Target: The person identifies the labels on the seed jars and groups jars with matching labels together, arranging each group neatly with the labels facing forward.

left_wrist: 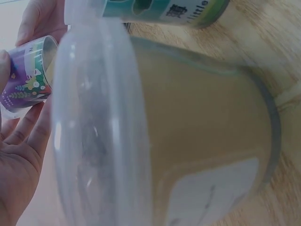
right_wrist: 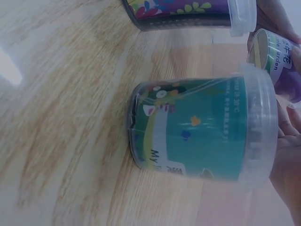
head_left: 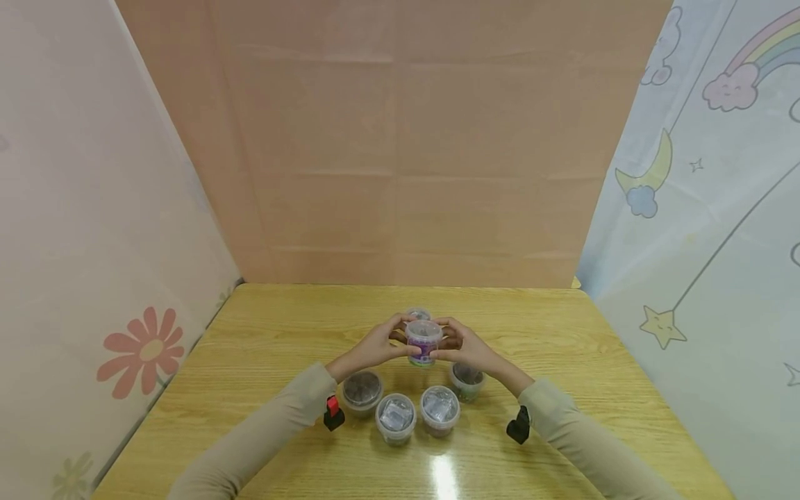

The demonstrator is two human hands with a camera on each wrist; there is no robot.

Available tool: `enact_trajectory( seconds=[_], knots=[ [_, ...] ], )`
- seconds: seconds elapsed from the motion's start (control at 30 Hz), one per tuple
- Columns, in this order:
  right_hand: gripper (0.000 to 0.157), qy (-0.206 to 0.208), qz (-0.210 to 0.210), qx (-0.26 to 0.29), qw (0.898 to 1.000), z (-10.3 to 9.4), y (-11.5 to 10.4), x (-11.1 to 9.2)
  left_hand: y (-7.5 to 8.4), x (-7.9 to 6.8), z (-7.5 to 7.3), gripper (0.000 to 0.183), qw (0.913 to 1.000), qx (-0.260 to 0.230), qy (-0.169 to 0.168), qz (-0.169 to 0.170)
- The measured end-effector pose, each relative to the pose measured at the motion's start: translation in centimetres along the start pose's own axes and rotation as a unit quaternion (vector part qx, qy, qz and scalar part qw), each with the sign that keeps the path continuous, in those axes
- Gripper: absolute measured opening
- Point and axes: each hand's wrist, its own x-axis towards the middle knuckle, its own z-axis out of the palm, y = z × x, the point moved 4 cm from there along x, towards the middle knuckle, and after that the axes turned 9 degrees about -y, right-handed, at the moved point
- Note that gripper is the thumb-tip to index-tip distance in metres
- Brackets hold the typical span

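Above the table, both hands hold a small clear plastic tub (head_left: 423, 342) with a purple printed label and a translucent lid. My left hand (head_left: 382, 342) pinches its left side between thumb and fingers. From the other side my right hand (head_left: 470, 346) grips it the same way. The left wrist view shows flowers on the label of this purple tub (left_wrist: 28, 73); its bottom faces that camera. Below the hands stand several similar lidded tubs. A green-labelled tub (right_wrist: 197, 127) fills the right wrist view, and a tan-looking tub (left_wrist: 207, 117) looms close in the left wrist view.
On the wooden table (head_left: 281, 319), a dark-topped tub (head_left: 362, 390) stands at left, two tubs (head_left: 396, 419) (head_left: 440, 411) in front, another tub (head_left: 467, 382) at right. One more tub (head_left: 417, 313) sits behind the hands. Patterned cloths hang around the table.
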Motion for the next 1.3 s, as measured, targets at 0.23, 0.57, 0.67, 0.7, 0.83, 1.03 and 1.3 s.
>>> enact_trajectory(
  seconds=[0.23, 0.57, 0.67, 0.7, 0.83, 1.03, 1.3],
  knots=[
    [0.061, 0.002, -0.023, -0.026, 0.999, -0.3, 0.2, 0.1, 0.1, 0.1, -0.4, 0.055, 0.9999, -0.004, -0.010, 0.008],
    [0.057, -0.025, -0.046, -0.018, 0.998, -0.9, 0.6, 0.1, -3.5, 1.4, -0.3, 0.058, 0.9992, -0.033, -0.015, 0.016],
    [0.056, -0.024, -0.046, -0.018, 0.999, -0.9, 0.5, 0.0, -3.7, 1.6, -0.3, 0.059, 0.9991, -0.031, -0.014, 0.025],
    [0.055, -0.018, -0.044, -0.021, 0.999, -0.9, 0.5, 0.0, -3.7, 1.7, -0.4, 0.060, 0.9991, -0.028, -0.013, 0.028],
    [0.053, 0.005, -0.034, -0.031, 0.999, -1.1, 0.4, -0.1, -3.6, 1.8, -0.5, 0.061, 0.9992, -0.014, -0.005, 0.037],
    [0.054, 0.031, -0.016, -0.032, 0.999, -1.1, 0.4, -0.2, -2.8, 1.9, -0.6, 0.061, 0.9994, -0.005, -0.009, 0.033],
    [0.056, 0.038, -0.022, -0.024, 0.999, -0.7, -2.2, -0.7, -0.4, 1.2, -0.6, 0.063, 0.9987, -0.017, -0.030, 0.037]
  ],
)
